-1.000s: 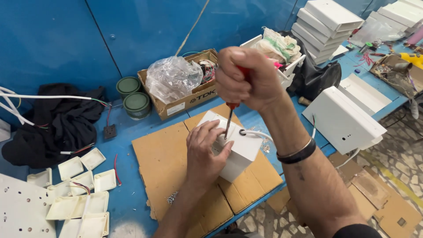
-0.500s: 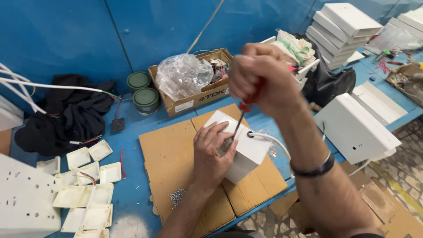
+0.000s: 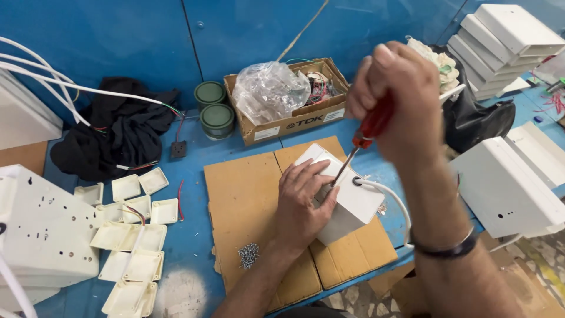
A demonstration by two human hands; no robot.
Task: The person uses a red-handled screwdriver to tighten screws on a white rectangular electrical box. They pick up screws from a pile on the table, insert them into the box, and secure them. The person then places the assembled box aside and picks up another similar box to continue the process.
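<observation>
My left hand (image 3: 303, 200) presses down on a white plastic box (image 3: 353, 203) that rests on a flat brown cardboard sheet (image 3: 244, 200). A white cable (image 3: 391, 197) leaves the box through a grommet on its top. Above it, my right hand (image 3: 394, 97) is closed around the red handle of a screwdriver (image 3: 368, 132), whose metal tip meets the box top beside my left fingers. A small heap of screws (image 3: 248, 254) lies on the cardboard near my left wrist.
Several cream plastic covers (image 3: 132, 235) lie at the left beside a white drilled panel (image 3: 41, 229). Behind stand an open carton (image 3: 294, 121) with a plastic bag, two green tape rolls (image 3: 215, 112), black cloth (image 3: 118, 132). White housings (image 3: 509, 188) sit at the right.
My right hand with the screwdriver has stayed over the box and shifted slightly as the view moved left and closer. My left hand keeps holding the box.
</observation>
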